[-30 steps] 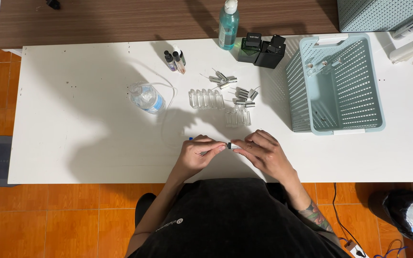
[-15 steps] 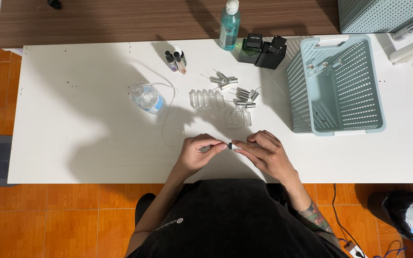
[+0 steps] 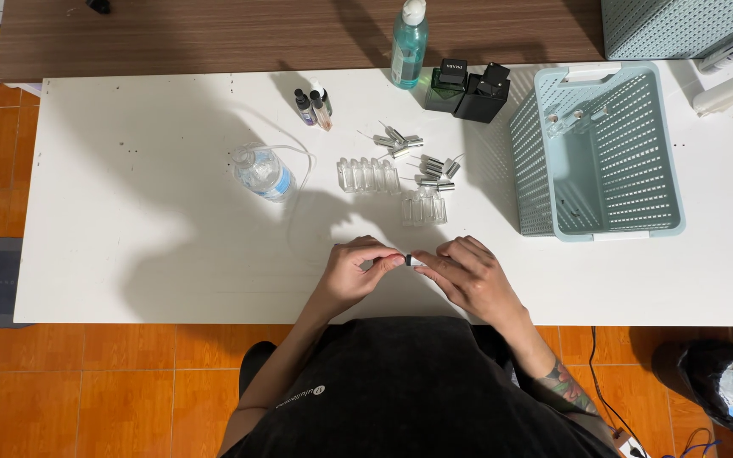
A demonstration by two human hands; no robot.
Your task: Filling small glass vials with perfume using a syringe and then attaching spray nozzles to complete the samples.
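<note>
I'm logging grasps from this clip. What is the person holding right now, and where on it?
A small dark-tipped object, too small to identify, is pinched at its two ends between the fingertips of the left hand and right hand.

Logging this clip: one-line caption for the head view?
Both hands, left and right, pinch a small black-tipped vial over the white table.

White table [image 3: 129, 254] seen from above. Landmark: pale green slatted basket [image 3: 638, 229] at the table's right. Left of the basket, two dark square bottles [image 3: 467, 88]; further left, a tall clear-blue pump bottle [image 3: 408, 42]. Well left of the basket, a water bottle [image 3: 263, 172] lying on its side. Below and right of the basket, a black bag [image 3: 723, 382] on the orange floor [image 3: 86, 390].
</note>
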